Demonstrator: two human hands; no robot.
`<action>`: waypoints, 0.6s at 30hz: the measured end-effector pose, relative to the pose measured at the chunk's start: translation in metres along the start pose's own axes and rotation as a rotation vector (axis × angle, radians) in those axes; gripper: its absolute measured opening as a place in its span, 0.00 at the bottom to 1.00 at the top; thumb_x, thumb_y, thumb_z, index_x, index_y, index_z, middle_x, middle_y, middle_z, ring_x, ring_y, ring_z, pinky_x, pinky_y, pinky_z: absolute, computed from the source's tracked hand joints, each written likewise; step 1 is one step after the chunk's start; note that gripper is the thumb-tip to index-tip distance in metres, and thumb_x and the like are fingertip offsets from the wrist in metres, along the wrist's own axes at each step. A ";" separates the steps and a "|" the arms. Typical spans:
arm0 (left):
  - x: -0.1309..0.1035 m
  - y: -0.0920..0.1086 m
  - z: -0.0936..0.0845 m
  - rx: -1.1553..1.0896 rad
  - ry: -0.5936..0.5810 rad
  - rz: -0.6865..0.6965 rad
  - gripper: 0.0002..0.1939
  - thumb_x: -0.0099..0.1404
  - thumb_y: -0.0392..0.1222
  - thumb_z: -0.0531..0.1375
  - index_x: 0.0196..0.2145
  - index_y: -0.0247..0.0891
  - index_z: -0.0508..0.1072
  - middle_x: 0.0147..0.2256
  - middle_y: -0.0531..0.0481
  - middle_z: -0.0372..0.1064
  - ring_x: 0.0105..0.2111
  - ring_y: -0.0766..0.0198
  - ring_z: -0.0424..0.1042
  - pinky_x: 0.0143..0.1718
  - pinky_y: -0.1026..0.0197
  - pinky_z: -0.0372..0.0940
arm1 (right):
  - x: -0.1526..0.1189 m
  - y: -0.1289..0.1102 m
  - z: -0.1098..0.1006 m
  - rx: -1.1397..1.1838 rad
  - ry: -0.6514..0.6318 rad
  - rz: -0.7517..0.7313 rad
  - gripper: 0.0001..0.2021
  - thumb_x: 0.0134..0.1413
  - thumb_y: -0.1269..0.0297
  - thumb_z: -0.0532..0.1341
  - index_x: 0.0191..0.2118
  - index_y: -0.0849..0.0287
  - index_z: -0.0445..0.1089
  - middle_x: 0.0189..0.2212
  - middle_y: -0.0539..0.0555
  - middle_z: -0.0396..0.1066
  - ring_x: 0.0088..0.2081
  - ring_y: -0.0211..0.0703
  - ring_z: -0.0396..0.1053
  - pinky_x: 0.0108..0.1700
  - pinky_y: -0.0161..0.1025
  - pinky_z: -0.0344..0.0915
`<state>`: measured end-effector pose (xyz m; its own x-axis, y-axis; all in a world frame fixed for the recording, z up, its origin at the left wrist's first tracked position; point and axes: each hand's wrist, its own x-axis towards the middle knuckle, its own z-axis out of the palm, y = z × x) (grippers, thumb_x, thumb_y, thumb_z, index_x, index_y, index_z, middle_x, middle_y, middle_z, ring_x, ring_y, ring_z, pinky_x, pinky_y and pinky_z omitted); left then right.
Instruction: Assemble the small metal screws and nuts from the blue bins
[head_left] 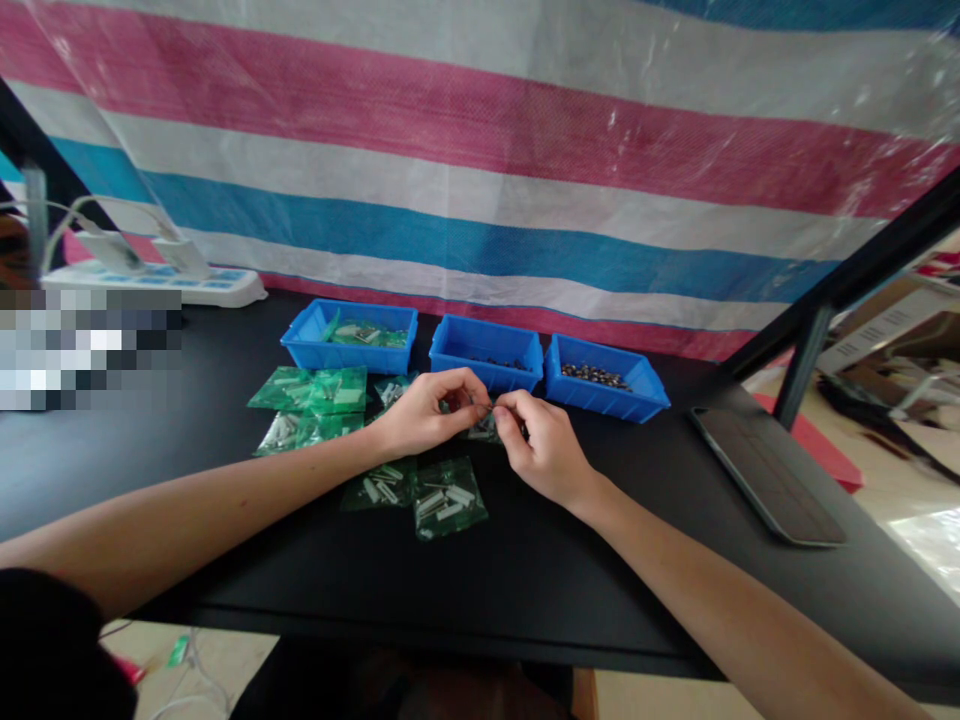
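Observation:
My left hand (pixel 435 410) and my right hand (pixel 544 440) meet fingertip to fingertip over the table, just in front of the middle blue bin (pixel 486 372). Both are closed in a pinch around something small and dark, too tiny to name. Beneath and beside them lie clear bags with white pieces; one such bag (pixel 450 500) rests in front of my hands. Left of my left hand are green-tinted bags (pixel 311 390) of similar white pieces. Small dark parts lie in the middle bin, and small metal parts (pixel 596 377) fill the bottom of the right blue bin (pixel 611 402).
A third blue bin (pixel 349 357) on the left holds green bags. A phone-like dark slab (pixel 765 475) lies at the right on the black table (pixel 480 590). A white power strip (pixel 232 288) with plugs sits at the back left. Striped sheeting (pixel 480 180) hangs behind.

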<state>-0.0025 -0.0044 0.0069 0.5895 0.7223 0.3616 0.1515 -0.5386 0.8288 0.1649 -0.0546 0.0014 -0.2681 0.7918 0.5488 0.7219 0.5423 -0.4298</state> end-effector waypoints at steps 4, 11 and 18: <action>0.000 0.002 -0.001 0.016 0.004 -0.010 0.05 0.57 0.38 0.56 0.28 0.33 0.68 0.25 0.53 0.65 0.24 0.70 0.62 0.26 0.68 0.58 | 0.000 0.000 0.000 0.003 -0.011 0.001 0.09 0.58 0.66 0.49 0.31 0.59 0.63 0.22 0.51 0.66 0.25 0.38 0.65 0.29 0.33 0.59; 0.001 0.003 -0.002 -0.003 0.028 -0.045 0.03 0.55 0.36 0.55 0.27 0.33 0.67 0.23 0.55 0.64 0.23 0.71 0.61 0.25 0.68 0.56 | 0.000 0.000 0.000 0.033 -0.019 0.010 0.05 0.56 0.64 0.53 0.34 0.59 0.62 0.19 0.48 0.63 0.22 0.36 0.62 0.27 0.33 0.58; 0.001 0.001 -0.002 -0.016 0.023 -0.083 0.03 0.55 0.35 0.55 0.26 0.33 0.66 0.23 0.55 0.62 0.23 0.70 0.60 0.24 0.68 0.55 | -0.001 0.000 0.001 0.010 -0.036 0.011 0.03 0.52 0.67 0.56 0.34 0.58 0.60 0.18 0.45 0.60 0.20 0.36 0.60 0.27 0.32 0.58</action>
<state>-0.0031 -0.0039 0.0091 0.5574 0.7738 0.3008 0.1860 -0.4695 0.8631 0.1643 -0.0550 -0.0002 -0.2830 0.8073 0.5178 0.7187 0.5360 -0.4429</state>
